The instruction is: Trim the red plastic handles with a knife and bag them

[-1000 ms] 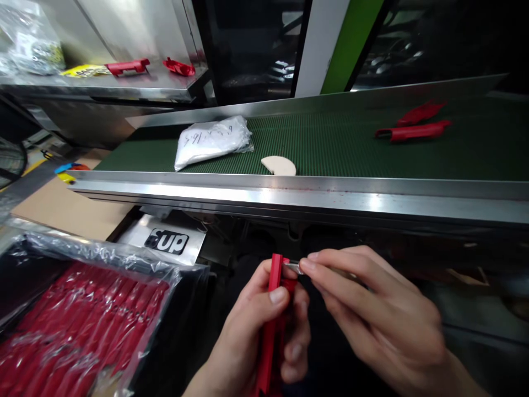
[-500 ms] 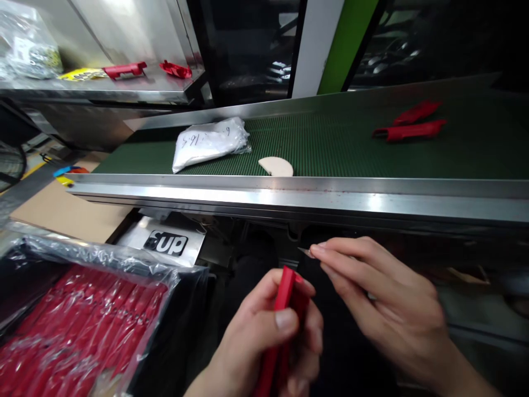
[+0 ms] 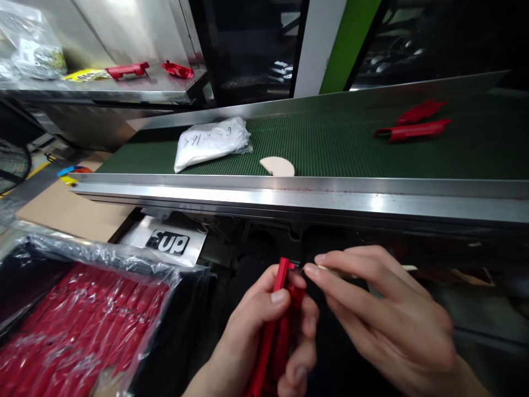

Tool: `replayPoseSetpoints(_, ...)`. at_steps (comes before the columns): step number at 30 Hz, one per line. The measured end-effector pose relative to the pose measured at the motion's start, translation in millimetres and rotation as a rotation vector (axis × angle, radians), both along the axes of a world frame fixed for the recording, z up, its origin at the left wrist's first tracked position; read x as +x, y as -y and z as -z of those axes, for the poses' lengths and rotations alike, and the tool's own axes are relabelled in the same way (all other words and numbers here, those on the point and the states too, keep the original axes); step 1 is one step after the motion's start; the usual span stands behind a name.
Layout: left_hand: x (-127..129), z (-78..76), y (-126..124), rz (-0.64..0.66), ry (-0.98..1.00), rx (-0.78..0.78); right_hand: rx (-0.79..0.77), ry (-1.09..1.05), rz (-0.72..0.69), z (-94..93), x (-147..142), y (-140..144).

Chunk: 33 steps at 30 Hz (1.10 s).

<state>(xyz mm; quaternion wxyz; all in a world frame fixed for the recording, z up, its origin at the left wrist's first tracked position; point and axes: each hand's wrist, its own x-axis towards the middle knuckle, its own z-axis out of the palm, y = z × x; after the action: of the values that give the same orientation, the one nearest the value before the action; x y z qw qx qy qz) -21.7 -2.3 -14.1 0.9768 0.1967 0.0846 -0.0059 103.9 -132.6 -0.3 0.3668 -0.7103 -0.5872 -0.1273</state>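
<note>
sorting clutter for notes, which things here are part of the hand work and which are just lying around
In hand: red plastic part in left hand; small blade pinched by right hand.

Lying about: white bag, beige disc, two red parts on belt, bagged red parts.

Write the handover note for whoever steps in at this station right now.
Left hand: gripping one red plastic part upright, below the conveyor's steel rail.
Right hand: pinching a small thin tool, its tip at the part's top end.
Lined box at left: rows of like red parts, already laid in.
Belt: two more red parts, a white bag, a beige disc piece.
The held part is not yet in the box.
</note>
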Motion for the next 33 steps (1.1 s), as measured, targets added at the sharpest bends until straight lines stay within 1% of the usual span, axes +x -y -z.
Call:
replayPoseSetpoints(10,0,-1.5,0,0.005,-0.03,-0.017,-0.011,0.014,-0.007,3.3,0,1)
replayPoseSetpoints(16,0,-7.1,2,0.057,-0.097,-0.139,-0.004,0.07,-0.016,4.9,3,2)
replayPoseSetpoints(19,-1,-7.7,3,0.04,-0.123,-0.186,-0.019,0.123,-0.019,7.7,6,4)
replayPoseSetpoints(21,-2,-5.9,4,0.056,-0.11,-0.204,-0.008,0.157,0.003,9.5,7,5)
replayPoseSetpoints(24,-4,-1.2,5,0.16,-0.067,-0.232,-0.016,0.191,0.025,11.4,8,7)
replayPoseSetpoints(26,-5,1.6,7,0.204,-0.052,-0.263,-0.042,0.197,0.024,13.2,8,8)
replayPoseSetpoints(31,-7,6.7,11,0.199,-0.073,-0.336,-0.058,0.214,0.018,21.6,6,12)
replayPoseSetpoints(33,-7,12.0,14,0.214,-0.074,-0.349,-0.053,0.233,0.002,22.1,7,13)
